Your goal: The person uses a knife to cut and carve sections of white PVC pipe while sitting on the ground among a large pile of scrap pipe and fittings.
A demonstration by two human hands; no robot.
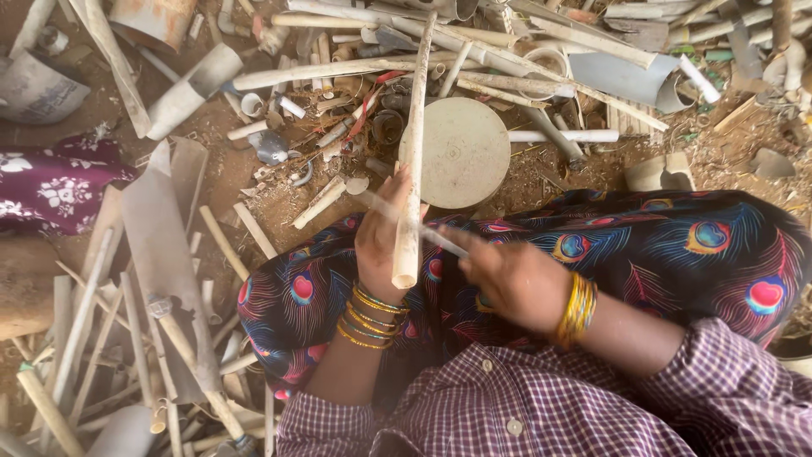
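her left hand is gripping a long pale pipe upright over her lap, steadying it, while her right hand is clasping a thin, blurred blade laid across it.

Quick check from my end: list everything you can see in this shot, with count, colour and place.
long pipe: one, cream, held upright in the left hand, its far end over the disc
thin rod: one, pale and blurred, in the right hand, crossing the pipe
round disc: one, beige, on the ground ahead of the knees
pipe offcuts: many, white to tan, piled across the top and down the left side
flat plastic sheet: one, grey, at left
skirt: one, dark with peacock-feather print, over the lap
floral cloth: one, maroon and white, at the left edge
bangles: several, gold, on both wrists
left hand: gripping the pipe
right hand: gripping the rod
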